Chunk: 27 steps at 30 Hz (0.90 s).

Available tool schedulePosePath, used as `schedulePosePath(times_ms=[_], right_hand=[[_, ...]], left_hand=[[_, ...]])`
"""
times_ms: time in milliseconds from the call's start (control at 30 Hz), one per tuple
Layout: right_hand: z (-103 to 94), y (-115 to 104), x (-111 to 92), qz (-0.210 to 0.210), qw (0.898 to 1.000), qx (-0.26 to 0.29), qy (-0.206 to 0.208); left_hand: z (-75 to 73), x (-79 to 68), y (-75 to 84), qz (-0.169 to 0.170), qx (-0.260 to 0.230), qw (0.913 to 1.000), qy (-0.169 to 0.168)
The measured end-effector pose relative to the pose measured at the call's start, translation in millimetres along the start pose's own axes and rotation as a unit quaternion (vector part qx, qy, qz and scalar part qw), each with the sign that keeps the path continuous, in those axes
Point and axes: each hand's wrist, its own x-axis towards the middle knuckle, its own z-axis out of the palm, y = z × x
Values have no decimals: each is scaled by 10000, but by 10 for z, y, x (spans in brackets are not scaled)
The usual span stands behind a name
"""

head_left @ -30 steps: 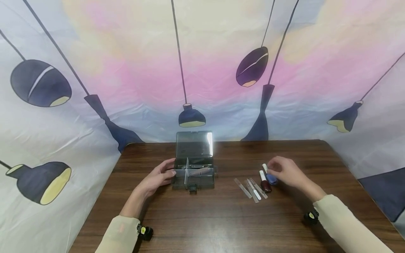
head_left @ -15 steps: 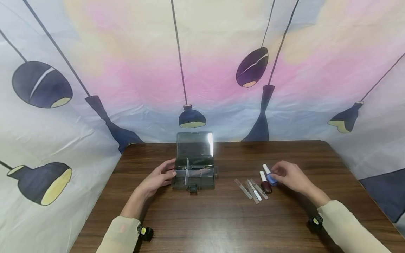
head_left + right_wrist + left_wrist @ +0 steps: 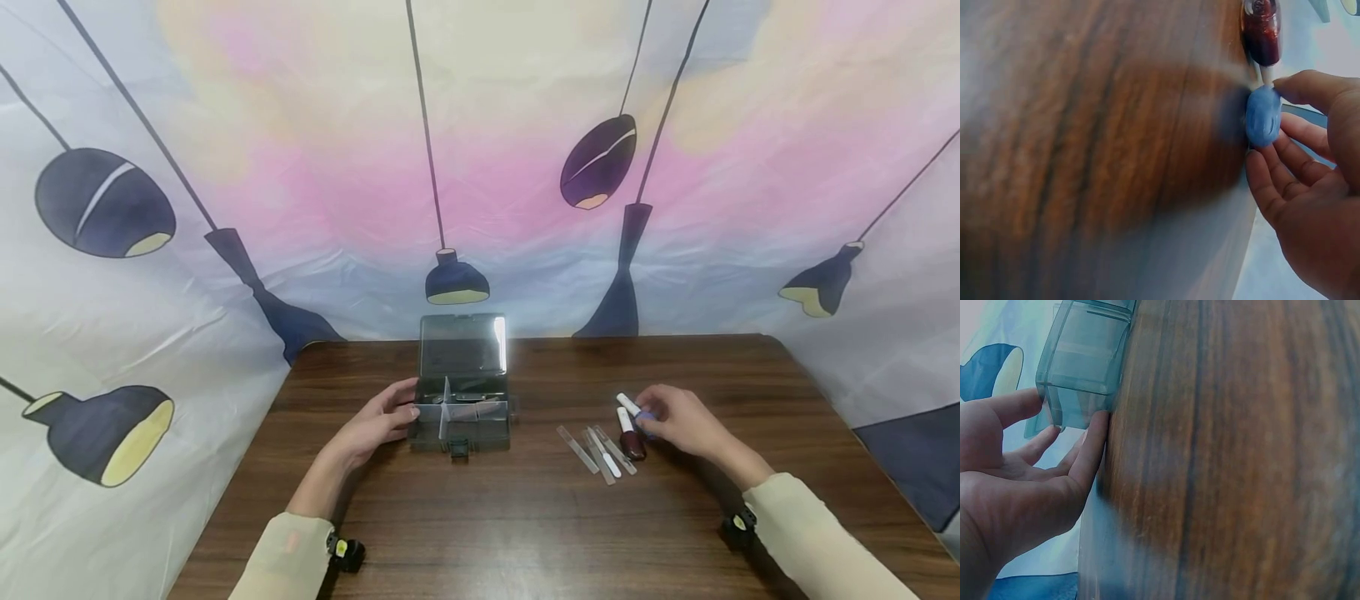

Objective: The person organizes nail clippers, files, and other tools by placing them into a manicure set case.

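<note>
My left hand (image 3: pixel 378 417) rests its loosely straight fingers against the left side of a see-through grey box (image 3: pixel 487 429). The left wrist view shows those fingertips along the wall of the box (image 3: pixel 1085 356). The lid (image 3: pixel 457 346) stands raised at the back, and dividers split the inside, where small items lie. With thumb and fingers, my right hand (image 3: pixel 686 421) pinches a blue nail polish bottle (image 3: pixel 1263 119), whose white cap (image 3: pixel 626 403) points away to the left. Beside it lies a dark red nail polish bottle (image 3: pixel 632 446), also white-capped.
Several thin clear strips (image 3: pixel 576 448) and one slim white-ended piece (image 3: pixel 611 467) lie left of the bottles. The box latch (image 3: pixel 459 448) faces the front of the brown wooden table (image 3: pixel 480 525). A cloth printed with lamps (image 3: pixel 457 279) hangs behind the far edge.
The right hand has taken hold of the blue nail polish bottle, whose cap has tipped further left, over towards the red bottle. The left hand stays at the box.
</note>
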Motion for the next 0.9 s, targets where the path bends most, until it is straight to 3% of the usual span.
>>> schedulePosePath(times_ms=[300,500,733,900], right_hand=[[-71,-61,70,256,9985,-249,-406],[-94,-97,115,212,9974,-477,-495],[-101,-67,141,236,9974,-321,-607],[-113,-72,158,203,9988,-143,-417]], left_hand=[[-9,4,-6,-3,29,10000,-6],[-14,0,0,-28,69,10000,8],[-12,12,8,-47,65,10000,32],[-8,10,10,-59,72,10000,23]])
